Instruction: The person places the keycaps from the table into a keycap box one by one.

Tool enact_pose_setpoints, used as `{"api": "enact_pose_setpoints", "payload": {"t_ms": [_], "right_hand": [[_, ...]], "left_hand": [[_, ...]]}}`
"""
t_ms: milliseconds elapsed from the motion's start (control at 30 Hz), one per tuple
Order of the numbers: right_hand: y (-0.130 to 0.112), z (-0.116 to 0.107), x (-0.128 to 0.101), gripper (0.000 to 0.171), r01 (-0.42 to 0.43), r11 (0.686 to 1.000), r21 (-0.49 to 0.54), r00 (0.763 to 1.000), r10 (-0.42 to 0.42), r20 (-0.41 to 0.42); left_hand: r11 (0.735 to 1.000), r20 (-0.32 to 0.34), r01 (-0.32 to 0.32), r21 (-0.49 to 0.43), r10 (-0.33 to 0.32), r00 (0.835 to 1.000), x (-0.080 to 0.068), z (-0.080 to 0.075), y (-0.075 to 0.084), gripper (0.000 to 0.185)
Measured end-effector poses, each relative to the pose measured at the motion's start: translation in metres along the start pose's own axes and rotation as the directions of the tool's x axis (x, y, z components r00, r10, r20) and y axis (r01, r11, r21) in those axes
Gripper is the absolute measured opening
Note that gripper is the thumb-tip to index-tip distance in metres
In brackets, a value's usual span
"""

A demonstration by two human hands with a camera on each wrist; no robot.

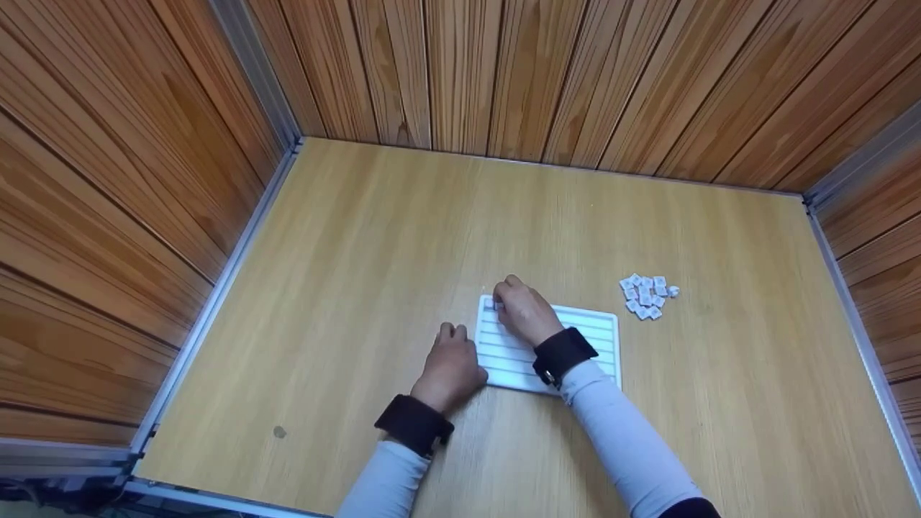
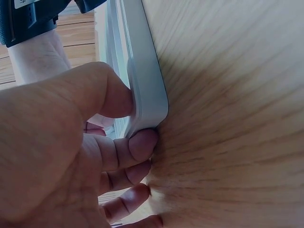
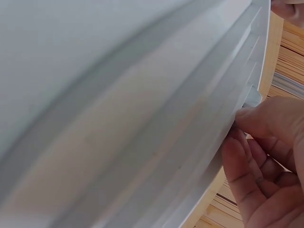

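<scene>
Bracing comes first, lowest in the frame: left hand (image 1: 452,365) sits at the near-left corner of the white board (image 1: 584,338), just below centre of the head view. The left wrist view shows the thumb (image 2: 111,97) pressed on the board's rim and a curled finger (image 2: 137,145) hooked against its rounded corner, so the hand grips that corner lightly rather than lying flat. Judgement: keep this pinch steady and low, so the board does not slide on the table (image 1: 345,237).

Next out, right hand (image 1: 524,311) reaches across the board to its far-left corner, fingers bunched together. In the right wrist view the fingertips (image 3: 259,121) pinch a small grey tile (image 3: 253,99) right at the board's grooved edge; hold is tight, with the tile barely showing. Whether the tile is seated in the groove or only resting on the rail, I cannot tell.

Board has parallel ridged rows running left to right. Judgement: doing this well calls for squaring the tile to the row before pressing, pressing straight down, and easing the fingers off without dragging it sideways.

Farther right, well apart from the board, a loose heap of white tiles (image 1: 646,296) lies on the table. Wood-panelled walls (image 1: 547,79) close off the upper frame.
</scene>
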State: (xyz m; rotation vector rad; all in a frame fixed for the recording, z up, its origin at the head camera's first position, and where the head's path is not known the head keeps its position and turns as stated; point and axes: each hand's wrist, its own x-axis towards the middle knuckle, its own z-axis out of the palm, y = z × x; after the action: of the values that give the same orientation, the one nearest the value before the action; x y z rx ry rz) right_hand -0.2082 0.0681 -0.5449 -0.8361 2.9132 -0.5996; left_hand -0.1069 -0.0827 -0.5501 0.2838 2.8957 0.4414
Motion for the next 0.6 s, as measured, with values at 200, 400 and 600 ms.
{"api": "enact_pose_setpoints", "payload": {"t_ms": [200,400,600], "right_hand": [[-0.0014,-0.0010,-0.0008,0.018,-0.017,1.000,-0.018,1.000,0.017,0.016],[-0.0030,-0.0029,-0.0008,0.019,-0.045,0.999,-0.009,0.999,0.045,0.029],[-0.0013,-0.0026,-0.0006,0.017,-0.015,1.000,0.005,1.000,0.015,0.007]], "left_hand": [[1.000,-0.005,-0.003,-0.010,0.003,1.000,-0.0004,0.0004,-0.0007,0.028],[0.999,0.004,0.014,-0.029,-0.014,1.000,0.0004,0.0002,-0.0006,0.028],[0.999,0.005,0.014,-0.045,-0.014,1.000,0.0005,-0.0007,-0.0003,0.027]]}}
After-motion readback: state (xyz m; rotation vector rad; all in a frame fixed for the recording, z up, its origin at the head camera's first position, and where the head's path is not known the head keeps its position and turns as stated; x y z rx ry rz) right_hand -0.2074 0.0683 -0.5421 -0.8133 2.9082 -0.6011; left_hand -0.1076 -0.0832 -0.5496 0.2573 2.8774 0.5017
